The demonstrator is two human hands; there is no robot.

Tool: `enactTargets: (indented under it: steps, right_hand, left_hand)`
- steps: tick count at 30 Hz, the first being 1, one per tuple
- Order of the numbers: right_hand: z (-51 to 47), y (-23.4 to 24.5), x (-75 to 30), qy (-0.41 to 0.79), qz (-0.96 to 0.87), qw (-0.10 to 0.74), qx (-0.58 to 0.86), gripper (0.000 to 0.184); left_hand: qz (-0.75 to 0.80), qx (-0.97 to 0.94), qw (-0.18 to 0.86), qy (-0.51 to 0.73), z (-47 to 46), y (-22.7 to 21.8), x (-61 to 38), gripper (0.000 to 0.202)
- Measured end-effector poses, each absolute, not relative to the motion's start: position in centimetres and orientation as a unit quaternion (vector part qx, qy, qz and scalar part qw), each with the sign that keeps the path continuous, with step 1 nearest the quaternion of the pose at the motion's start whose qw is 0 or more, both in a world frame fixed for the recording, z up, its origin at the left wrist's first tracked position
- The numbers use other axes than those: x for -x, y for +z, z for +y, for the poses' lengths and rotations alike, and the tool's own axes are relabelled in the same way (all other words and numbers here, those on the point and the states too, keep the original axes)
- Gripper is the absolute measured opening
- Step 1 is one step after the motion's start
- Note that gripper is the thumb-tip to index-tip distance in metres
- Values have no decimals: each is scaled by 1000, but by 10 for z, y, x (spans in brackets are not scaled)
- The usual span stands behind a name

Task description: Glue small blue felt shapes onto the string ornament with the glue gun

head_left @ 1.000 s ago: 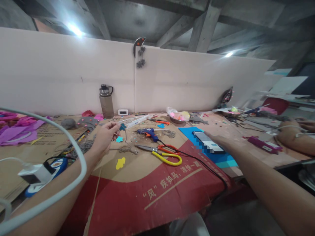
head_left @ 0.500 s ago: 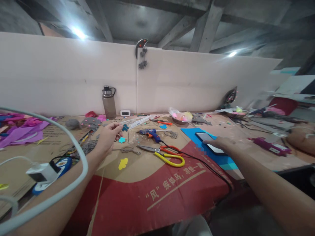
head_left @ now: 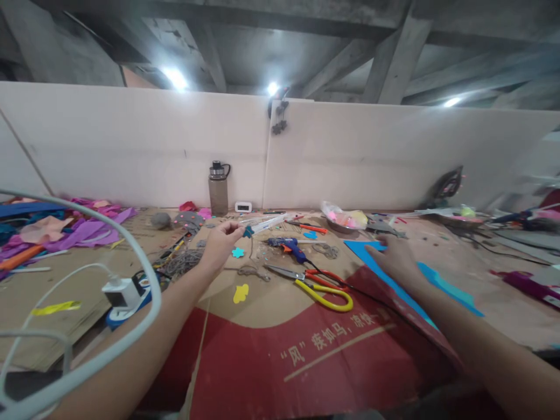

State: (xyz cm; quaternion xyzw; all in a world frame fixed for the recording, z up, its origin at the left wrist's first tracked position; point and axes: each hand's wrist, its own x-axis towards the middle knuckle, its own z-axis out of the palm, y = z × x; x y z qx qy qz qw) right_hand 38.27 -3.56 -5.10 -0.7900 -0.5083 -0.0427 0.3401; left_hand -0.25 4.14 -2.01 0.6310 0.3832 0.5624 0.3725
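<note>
My left hand (head_left: 225,242) pinches a small dark teal flower cutout (head_left: 248,231) with a thin grey string hanging beneath it. Just below the fingers lies a turquoise flower cutout (head_left: 238,252), and nearer me a yellow cutout (head_left: 240,293). My right hand (head_left: 396,261) is over the blue sheet (head_left: 365,256), thumb to the left and fingers curled; whatever they hold is hidden behind the hand. Between my hands are a blue glue gun (head_left: 297,249), its tip to the left, and scissors (head_left: 317,286) with one red and one yellow handle, blades apart from both hands.
A water bottle (head_left: 218,189) and small white clock (head_left: 243,207) stand by the white partition. A white cable (head_left: 151,280) arches across the left foreground. Coloured scraps (head_left: 87,227) lie left, a bowl of bagged pieces (head_left: 345,219) at the back, a magenta tool (head_left: 531,286) right.
My view has turned left, so things sit further right. The phone seen under my right hand on the blue sheet no longer shows. My left hand still holds the flower cutout.
</note>
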Motion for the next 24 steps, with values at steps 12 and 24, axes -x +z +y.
enactTargets:
  steps: [12,24]
  right_hand:
    - [4,-20,-136,320,-644,524,457,53]
    - [5,-30,-151,249,-616,590,459,23]
  left_hand:
    - [356,-638,385,564,36,-16,0,19]
    - [325,-573,512,551,29,-20,-11,23]
